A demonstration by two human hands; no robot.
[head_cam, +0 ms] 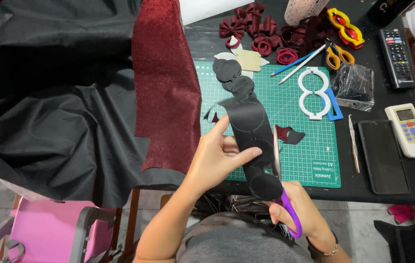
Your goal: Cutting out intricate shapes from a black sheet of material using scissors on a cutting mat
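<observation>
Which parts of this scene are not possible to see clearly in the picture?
- Head view: the right hand has its fingers partly hidden by the purple scissors handle.
- The black strip covers the left hand palm.
- The remote control buttons are too small to tell.
- The black fabric is cut off by the left edge.

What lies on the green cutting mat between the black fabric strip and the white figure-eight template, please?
In the head view, bare green cutting mat separates the black fabric strip from the white figure-eight template; dark scraps lie lower down.

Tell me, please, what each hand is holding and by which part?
The left hand pinches the black strip at its left edge, near the middle. The right hand grips purple-handled scissors by the handle loops.
</observation>
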